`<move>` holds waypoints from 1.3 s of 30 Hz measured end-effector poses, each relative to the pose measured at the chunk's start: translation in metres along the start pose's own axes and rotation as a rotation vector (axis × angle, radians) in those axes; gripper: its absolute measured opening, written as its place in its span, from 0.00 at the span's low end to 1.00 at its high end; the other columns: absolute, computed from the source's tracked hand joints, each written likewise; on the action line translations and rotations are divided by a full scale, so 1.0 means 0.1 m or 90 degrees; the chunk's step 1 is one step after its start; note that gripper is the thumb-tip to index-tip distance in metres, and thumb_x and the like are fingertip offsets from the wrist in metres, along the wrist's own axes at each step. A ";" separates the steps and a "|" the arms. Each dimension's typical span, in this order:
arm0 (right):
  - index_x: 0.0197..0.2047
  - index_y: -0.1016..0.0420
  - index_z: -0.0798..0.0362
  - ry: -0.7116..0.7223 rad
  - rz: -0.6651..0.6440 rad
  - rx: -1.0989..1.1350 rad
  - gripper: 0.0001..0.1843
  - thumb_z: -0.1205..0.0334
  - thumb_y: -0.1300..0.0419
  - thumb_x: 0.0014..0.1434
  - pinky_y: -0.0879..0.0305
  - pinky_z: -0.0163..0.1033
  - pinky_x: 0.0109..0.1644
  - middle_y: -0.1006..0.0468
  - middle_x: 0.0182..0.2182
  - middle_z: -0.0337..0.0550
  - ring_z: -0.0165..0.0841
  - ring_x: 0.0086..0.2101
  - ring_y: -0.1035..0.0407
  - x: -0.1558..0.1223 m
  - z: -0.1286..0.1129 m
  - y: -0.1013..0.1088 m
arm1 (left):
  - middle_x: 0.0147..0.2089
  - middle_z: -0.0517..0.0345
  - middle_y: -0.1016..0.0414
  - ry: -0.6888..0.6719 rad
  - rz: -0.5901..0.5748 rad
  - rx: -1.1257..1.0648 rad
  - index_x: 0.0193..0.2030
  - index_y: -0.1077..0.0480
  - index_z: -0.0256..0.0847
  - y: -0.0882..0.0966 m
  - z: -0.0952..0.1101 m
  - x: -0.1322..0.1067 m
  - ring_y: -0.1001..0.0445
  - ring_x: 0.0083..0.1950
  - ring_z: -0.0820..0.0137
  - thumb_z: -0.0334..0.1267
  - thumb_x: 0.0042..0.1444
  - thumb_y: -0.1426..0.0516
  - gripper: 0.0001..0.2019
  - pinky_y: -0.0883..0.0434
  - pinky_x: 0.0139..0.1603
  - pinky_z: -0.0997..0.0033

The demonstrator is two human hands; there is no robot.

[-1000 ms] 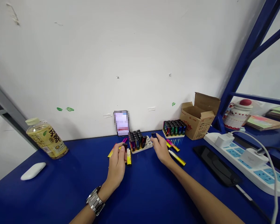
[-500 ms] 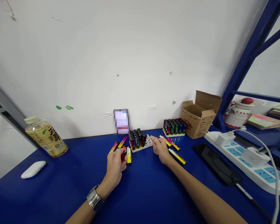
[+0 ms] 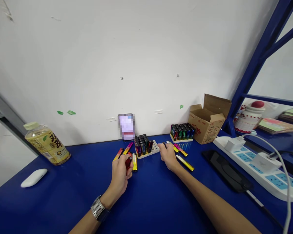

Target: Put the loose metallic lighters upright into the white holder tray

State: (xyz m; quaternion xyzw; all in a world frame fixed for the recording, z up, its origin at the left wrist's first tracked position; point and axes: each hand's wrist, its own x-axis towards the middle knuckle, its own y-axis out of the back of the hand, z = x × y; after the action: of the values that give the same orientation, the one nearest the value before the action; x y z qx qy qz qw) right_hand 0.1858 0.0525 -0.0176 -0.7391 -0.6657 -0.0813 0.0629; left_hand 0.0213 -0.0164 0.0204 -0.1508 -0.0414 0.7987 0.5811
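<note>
In my left hand (image 3: 120, 170), closed around it, is a shiny dark-red lighter (image 3: 128, 162) with a black end. Beside that hand lie a yellow lighter (image 3: 134, 164) with a white end and a red-and-yellow lighter (image 3: 118, 154). My right hand (image 3: 168, 156) is closed, and a small dark end (image 3: 164, 145) pokes out above its fingers; the rest of that item is hidden. Just left of it stands a white tray (image 3: 146, 156) with holes, mostly filled with upright black-topped lighters (image 3: 143, 144). Pink-and-yellow (image 3: 181, 149) and yellow (image 3: 185, 162) lighters lie right of this hand.
A second filled tray (image 3: 183, 141) and an open cardboard box (image 3: 207, 125) stand at the back right. A phone (image 3: 127, 127) leans on the wall. A black phone (image 3: 227, 170) and a power strip (image 3: 261, 172) lie right. A bottle (image 3: 47, 144) and white case (image 3: 34, 177) are left.
A dark end now shows above my right fingers, where the thumb stuck out before. My left hand stays almost in place with the red lighter. The view has shifted slightly.
</note>
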 end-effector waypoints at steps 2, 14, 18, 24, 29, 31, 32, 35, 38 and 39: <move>0.15 0.52 0.49 -0.008 0.014 -0.018 0.19 0.56 0.48 0.51 0.61 0.33 0.17 0.53 0.12 0.30 0.23 0.16 0.58 0.01 0.00 0.00 | 0.10 0.70 0.46 0.001 -0.005 -0.001 0.19 0.39 0.39 0.00 0.00 -0.01 0.55 0.11 0.83 0.47 0.44 0.44 0.14 0.56 0.12 0.81; 0.17 0.45 0.51 -0.032 -0.036 0.112 0.23 0.47 0.45 0.54 0.58 0.33 0.18 0.51 0.12 0.30 0.24 0.16 0.56 0.02 0.02 -0.01 | 0.10 0.68 0.46 -0.032 -0.024 0.035 0.16 0.38 0.38 -0.01 -0.03 0.01 0.53 0.12 0.83 0.52 0.48 0.45 0.20 0.54 0.13 0.81; 0.29 0.33 0.53 -0.025 -0.060 0.251 0.24 0.40 0.51 0.57 0.47 0.33 0.22 0.41 0.17 0.34 0.27 0.19 0.47 0.11 0.00 0.01 | 0.11 0.67 0.45 -0.045 -0.037 0.040 0.18 0.37 0.38 0.01 -0.04 0.04 0.50 0.12 0.81 0.56 0.52 0.48 0.23 0.51 0.13 0.80; 0.33 0.30 0.53 0.100 -0.009 0.100 0.18 0.45 0.44 0.54 0.41 0.35 0.33 0.32 0.26 0.39 0.31 0.28 0.40 0.32 0.03 0.07 | 0.12 0.66 0.44 -0.057 -0.040 0.083 0.18 0.35 0.37 0.05 -0.09 0.07 0.49 0.13 0.80 0.55 0.53 0.48 0.23 0.50 0.14 0.79; 0.39 0.25 0.58 0.087 0.004 0.025 0.24 0.45 0.42 0.49 0.40 0.37 0.34 0.28 0.28 0.43 0.32 0.28 0.38 0.49 0.05 -0.05 | 0.12 0.66 0.44 -0.054 -0.037 0.096 0.19 0.35 0.37 0.06 -0.08 0.07 0.47 0.13 0.80 0.56 0.53 0.48 0.23 0.50 0.14 0.80; 0.39 0.24 0.59 0.093 -0.007 0.033 0.23 0.47 0.42 0.49 0.38 0.38 0.36 0.25 0.29 0.45 0.34 0.30 0.35 0.57 0.07 -0.12 | 0.12 0.65 0.43 -0.052 -0.031 0.094 0.19 0.35 0.37 0.05 -0.07 0.07 0.47 0.14 0.80 0.56 0.52 0.48 0.23 0.51 0.14 0.80; 0.39 0.24 0.59 0.099 -0.012 0.027 0.23 0.48 0.42 0.49 0.37 0.39 0.38 0.24 0.30 0.46 0.35 0.31 0.33 0.60 0.10 -0.15 | 0.12 0.65 0.43 -0.051 -0.030 0.093 0.19 0.35 0.37 0.05 -0.06 0.07 0.47 0.14 0.80 0.56 0.51 0.48 0.23 0.51 0.14 0.80; 0.37 0.23 0.57 0.115 -0.035 -0.033 0.18 0.51 0.42 0.51 0.36 0.41 0.40 0.22 0.30 0.46 0.37 0.33 0.31 0.68 0.19 -0.20 | 0.12 0.65 0.43 -0.043 -0.029 0.091 0.18 0.36 0.37 0.04 -0.04 0.06 0.47 0.13 0.80 0.57 0.51 0.48 0.24 0.51 0.14 0.80; 0.35 0.22 0.54 0.129 -0.042 -0.082 0.14 0.54 0.43 0.52 0.36 0.42 0.42 0.21 0.30 0.44 0.39 0.35 0.30 0.70 0.26 -0.19 | 0.12 0.65 0.43 -0.043 -0.032 0.106 0.18 0.35 0.37 0.04 -0.04 0.06 0.47 0.13 0.80 0.57 0.51 0.48 0.24 0.51 0.13 0.80; 0.35 0.22 0.53 0.131 -0.037 -0.092 0.14 0.54 0.43 0.52 0.37 0.42 0.43 0.21 0.31 0.44 0.40 0.36 0.30 0.70 0.27 -0.18 | 0.12 0.64 0.43 -0.045 -0.034 0.112 0.18 0.35 0.37 0.05 -0.05 0.06 0.46 0.13 0.80 0.57 0.51 0.48 0.24 0.51 0.13 0.80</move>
State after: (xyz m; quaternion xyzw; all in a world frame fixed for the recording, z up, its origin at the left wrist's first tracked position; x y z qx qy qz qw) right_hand 0.1756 0.1278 -0.0301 -0.7099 -0.6692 -0.2061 0.0750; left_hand 0.0165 -0.0123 0.0137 -0.0698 0.0049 0.7882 0.6114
